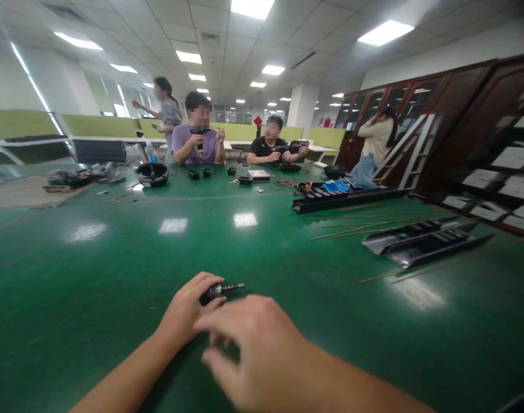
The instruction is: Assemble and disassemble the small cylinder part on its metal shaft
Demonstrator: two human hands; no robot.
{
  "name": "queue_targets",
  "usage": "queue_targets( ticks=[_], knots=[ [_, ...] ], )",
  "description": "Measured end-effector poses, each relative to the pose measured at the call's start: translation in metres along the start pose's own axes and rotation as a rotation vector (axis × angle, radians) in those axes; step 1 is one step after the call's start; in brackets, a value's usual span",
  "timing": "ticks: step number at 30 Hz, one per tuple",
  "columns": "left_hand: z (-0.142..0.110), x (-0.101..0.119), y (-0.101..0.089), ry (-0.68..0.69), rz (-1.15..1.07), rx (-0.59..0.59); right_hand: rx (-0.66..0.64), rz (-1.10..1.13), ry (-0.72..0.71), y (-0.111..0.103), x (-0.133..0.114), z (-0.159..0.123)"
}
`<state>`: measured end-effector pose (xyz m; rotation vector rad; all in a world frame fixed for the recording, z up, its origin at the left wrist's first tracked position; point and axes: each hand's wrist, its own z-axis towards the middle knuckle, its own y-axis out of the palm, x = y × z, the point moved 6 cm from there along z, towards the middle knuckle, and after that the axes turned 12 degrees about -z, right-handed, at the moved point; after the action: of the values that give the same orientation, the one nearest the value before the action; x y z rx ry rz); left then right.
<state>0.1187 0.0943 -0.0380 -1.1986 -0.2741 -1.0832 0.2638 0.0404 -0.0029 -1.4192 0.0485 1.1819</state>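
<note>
My left hand (186, 307) is wrapped round what looks like a drill, low over the green table (115, 275). Only the black and silver chuck (215, 291) and a thin metal bit (235, 286) pointing right come out past the fingers; the rest of the tool is hidden. Nearer the camera, my right hand (262, 350) hovers with fingers half bent and the thumb apart from them, with nothing visible in it. It overlaps the left fingertips in the view, and I cannot tell whether the two touch.
Black metal channels (434, 246) and thin rods (352, 232) lie on the right. A longer black channel (343, 198) with blue packets is behind them. Two people sit across the table holding dark tools; others stand beyond. A stepladder (416, 152) leans by the cabinets.
</note>
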Motion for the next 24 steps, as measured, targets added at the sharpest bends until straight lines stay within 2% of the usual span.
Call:
queue_targets(
  ticks=[2,4,6,10,18,24],
  knots=[
    [0.000,-0.001,0.002,-0.004,-0.023,-0.014,0.237,-0.075,0.051,-0.033,0.005,0.017],
    [0.000,-0.003,0.003,-0.007,-0.019,-0.015,0.382,-0.123,0.084,-0.041,0.024,0.022],
    [-0.001,-0.005,0.003,-0.010,-0.012,-0.011,0.366,-0.161,0.053,-0.030,0.046,0.025],
    [-0.001,-0.006,0.000,-0.026,-0.013,0.018,0.218,-0.164,0.071,-0.006,0.078,0.028],
    [-0.002,-0.011,0.003,-0.087,-0.007,-0.007,0.188,-0.192,0.101,-0.003,0.081,0.029],
    [-0.004,-0.014,0.008,-0.221,-0.032,-0.080,0.215,-0.176,0.094,-0.004,0.081,0.028]
  ],
)
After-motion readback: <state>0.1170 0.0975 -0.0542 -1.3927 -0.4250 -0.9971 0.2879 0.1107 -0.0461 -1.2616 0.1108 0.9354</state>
